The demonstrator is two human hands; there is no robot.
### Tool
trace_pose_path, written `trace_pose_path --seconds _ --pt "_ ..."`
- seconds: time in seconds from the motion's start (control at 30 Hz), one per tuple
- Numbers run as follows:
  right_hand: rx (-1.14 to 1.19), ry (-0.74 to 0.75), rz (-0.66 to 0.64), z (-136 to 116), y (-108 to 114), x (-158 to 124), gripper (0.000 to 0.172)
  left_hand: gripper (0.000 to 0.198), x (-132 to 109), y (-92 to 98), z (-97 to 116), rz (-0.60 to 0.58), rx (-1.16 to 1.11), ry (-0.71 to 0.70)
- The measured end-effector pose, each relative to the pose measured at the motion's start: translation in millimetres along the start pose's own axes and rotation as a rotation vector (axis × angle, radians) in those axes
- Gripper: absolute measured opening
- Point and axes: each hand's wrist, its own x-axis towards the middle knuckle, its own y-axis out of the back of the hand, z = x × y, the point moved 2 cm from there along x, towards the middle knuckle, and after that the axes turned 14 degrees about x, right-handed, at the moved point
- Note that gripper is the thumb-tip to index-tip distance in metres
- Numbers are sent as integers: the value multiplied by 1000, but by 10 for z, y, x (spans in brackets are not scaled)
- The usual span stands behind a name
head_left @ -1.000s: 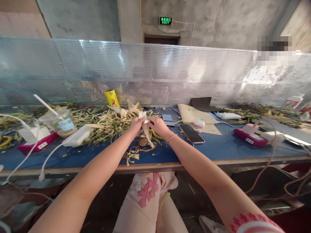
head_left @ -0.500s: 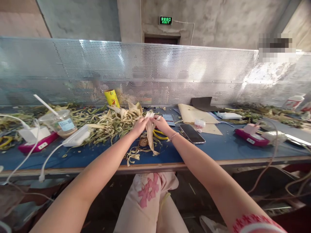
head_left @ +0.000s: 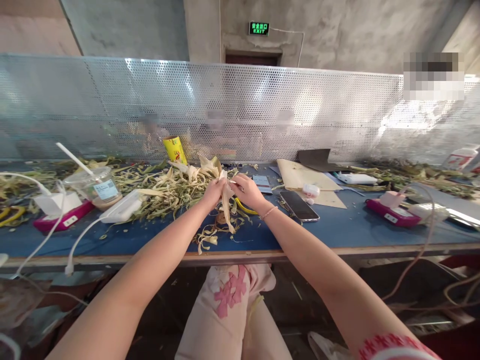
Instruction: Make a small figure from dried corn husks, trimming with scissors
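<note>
Both my hands meet over the middle of the blue table [head_left: 337,227]. My left hand [head_left: 213,192] and my right hand [head_left: 248,191] each pinch the top of a pale dried husk strip [head_left: 227,207] that hangs down between them to the tabletop. A heap of dried husks and leaves [head_left: 168,187] lies just left of my hands. Curled husk scraps [head_left: 206,239] and a small coiled piece [head_left: 221,218] rest under them. Yellow-handled scissors [head_left: 245,209] lie partly hidden below my right wrist.
A black phone [head_left: 299,205], a small white bottle [head_left: 310,190] and brown card [head_left: 300,176] lie to the right. A plastic cup with a straw [head_left: 95,186], white chargers with cables [head_left: 122,210] and pink devices [head_left: 388,214] sit at the sides. A perforated metal screen [head_left: 240,110] backs the table.
My hands lifted the husk strip slightly and shifted it a little to the right, still pinching it. The view drifted slightly; the rest of the table is unchanged.
</note>
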Motion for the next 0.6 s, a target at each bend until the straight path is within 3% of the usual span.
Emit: trace_pose_path --seconds 0.07,0.17,0.3,0.43,0.6 --pt "33 -67 55 57 -10 8 17 23 11 14 -7 9 28 -10" --pt "220 -301 118 203 -36 4 25 27 38 28 -23 45 69 -9" --pt "606 -613 7 306 -118 -47 32 29 56 27 -37 74 86 -14" --pt "833 -677 -67 265 -180 -77 33 27 43 6 -16 62 51 -38" --pt "868 -625 21 266 -162 -50 32 25 -39 -41 68 -57 -75 36"
